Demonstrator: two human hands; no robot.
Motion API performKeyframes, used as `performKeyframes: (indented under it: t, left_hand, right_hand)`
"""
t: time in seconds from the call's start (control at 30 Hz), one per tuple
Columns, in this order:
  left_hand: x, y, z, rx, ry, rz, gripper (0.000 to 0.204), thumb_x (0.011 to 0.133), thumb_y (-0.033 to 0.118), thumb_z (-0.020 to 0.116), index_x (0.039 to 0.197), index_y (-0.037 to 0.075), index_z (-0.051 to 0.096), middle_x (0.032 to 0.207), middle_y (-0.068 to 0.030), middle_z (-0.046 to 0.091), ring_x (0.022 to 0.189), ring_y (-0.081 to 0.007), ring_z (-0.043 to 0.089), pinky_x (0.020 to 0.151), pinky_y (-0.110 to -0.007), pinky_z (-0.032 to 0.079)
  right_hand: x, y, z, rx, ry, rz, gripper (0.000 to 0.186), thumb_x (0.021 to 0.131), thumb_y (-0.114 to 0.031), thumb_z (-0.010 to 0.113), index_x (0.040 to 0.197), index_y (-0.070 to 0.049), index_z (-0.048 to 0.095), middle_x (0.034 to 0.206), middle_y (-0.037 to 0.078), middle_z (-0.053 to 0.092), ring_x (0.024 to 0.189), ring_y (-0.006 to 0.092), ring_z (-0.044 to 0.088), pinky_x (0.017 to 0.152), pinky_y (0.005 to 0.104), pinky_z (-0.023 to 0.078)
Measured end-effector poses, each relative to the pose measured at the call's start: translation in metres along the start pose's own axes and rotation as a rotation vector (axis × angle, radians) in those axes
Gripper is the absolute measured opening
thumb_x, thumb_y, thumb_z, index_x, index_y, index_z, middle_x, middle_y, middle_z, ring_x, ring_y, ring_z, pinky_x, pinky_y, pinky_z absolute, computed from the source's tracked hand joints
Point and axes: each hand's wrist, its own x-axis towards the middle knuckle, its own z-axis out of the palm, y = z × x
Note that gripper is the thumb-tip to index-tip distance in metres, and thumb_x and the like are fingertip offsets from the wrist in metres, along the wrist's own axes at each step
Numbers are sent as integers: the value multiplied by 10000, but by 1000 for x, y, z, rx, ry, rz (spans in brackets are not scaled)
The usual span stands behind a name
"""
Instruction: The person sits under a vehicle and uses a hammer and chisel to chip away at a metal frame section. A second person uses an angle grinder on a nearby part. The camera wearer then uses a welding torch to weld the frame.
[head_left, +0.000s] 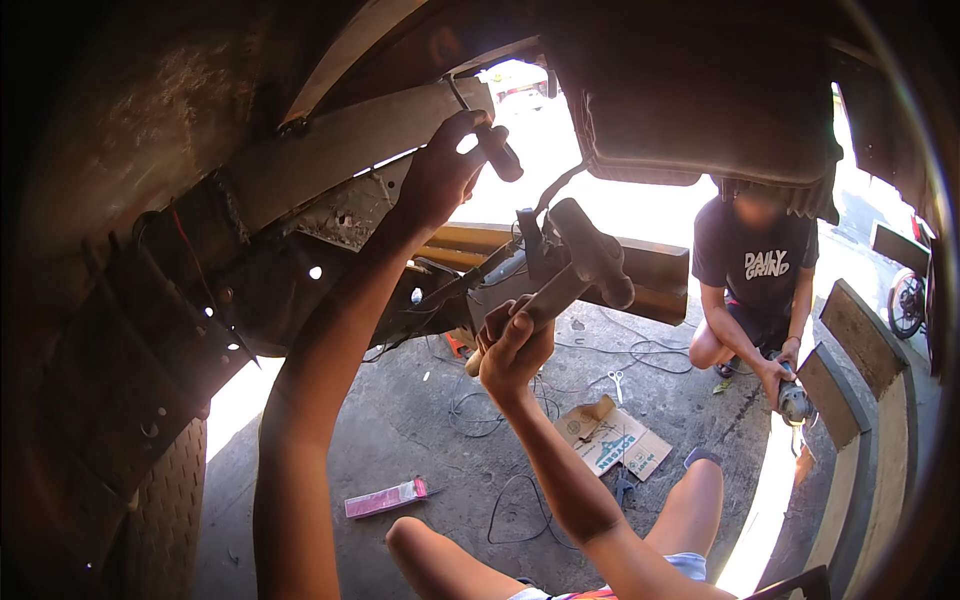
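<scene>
Overhead on the left, my left hand (435,178) is raised, its fingers closed round a dark tool with a stubby cylindrical end (502,158). A thin dark rod runs up from that hand to the beam (400,118) of the vehicle's underside; whether it belongs to the tool I cannot make out. Lower and to the right, my right hand (516,348) grips the thick handle of a hammer (598,258). The hammer's head is tilted up, below and to the right of the other tool and apart from it. Both objects are dark against the glare.
A dark boxy part (690,110) hangs overhead. To the right a crouching person (750,260) holds an angle grinder (795,402) near metal beams (865,340). On the concrete lie flattened cardboard (640,455), scissors (616,380), a pink package (385,499) and loose cables (495,515).
</scene>
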Motion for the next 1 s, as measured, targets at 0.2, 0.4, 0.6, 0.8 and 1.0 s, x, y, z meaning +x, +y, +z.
performKeyframes:
  t: [0.2,0.4,0.6,0.8,1.0]
  left_hand:
    - [0,-3,4,54,39,133,501,919,437,685,1231,59,579,590,12,462,468,-66,408,472,-250,339]
    - [-1,-4,-1,428,34,233,500,826,-43,697,1270,178,635,1194,-109,587,1021,-262,625,866,-362,541]
    - [-10,-9,-1,482,-48,427,357,895,38,663,1232,154,642,1300,-106,555,1104,-262,634,833,-344,587]
    - [-7,4,0,649,53,574,357,890,26,654,1224,152,659,1228,-89,591,1058,-269,638,857,-368,560]
    - [-2,6,0,287,3,60,429,802,6,691,1215,113,648,1162,-98,596,1005,-261,611,853,-373,529]
  right_hand:
    - [4,-7,1,-85,-77,-112,340,1050,-371,475,964,-45,435,592,-25,424,469,39,411,419,228,329]
    - [3,-11,-3,-191,-70,70,339,1058,-379,458,911,-79,404,559,-31,388,425,32,358,384,227,287]
    - [-5,-21,-20,21,-18,45,400,1037,-463,484,903,-100,384,547,-37,352,393,34,316,354,228,241]
    - [-4,-28,-27,-7,-15,164,417,1024,-491,498,914,-104,389,555,-22,371,390,42,317,355,230,247]
    - [-6,-29,-28,4,-15,142,427,1020,-501,503,922,-101,393,559,-17,379,390,49,321,357,232,256]
